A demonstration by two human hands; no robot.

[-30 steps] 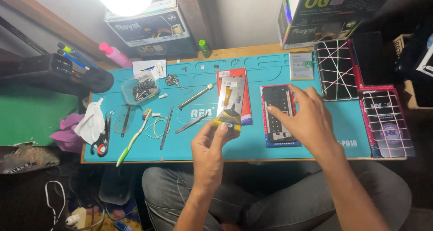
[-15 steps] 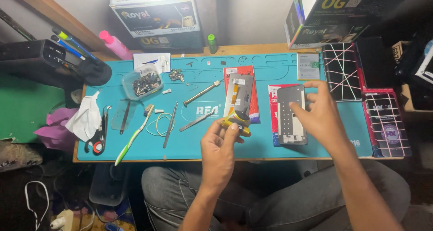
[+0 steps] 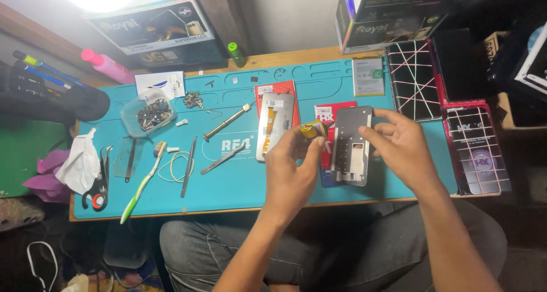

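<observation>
A small yellow tube (image 3: pixel 312 130) is pinched in the left hand (image 3: pixel 292 169) beside a grey phone frame (image 3: pixel 352 146), steadied flat on the blue mat (image 3: pixel 239 181) by the right hand (image 3: pixel 401 146).

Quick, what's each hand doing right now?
Left hand: closed on a small yellow tube.
Right hand: fingers on the grey phone frame, steadying it on the blue mat.
</observation>
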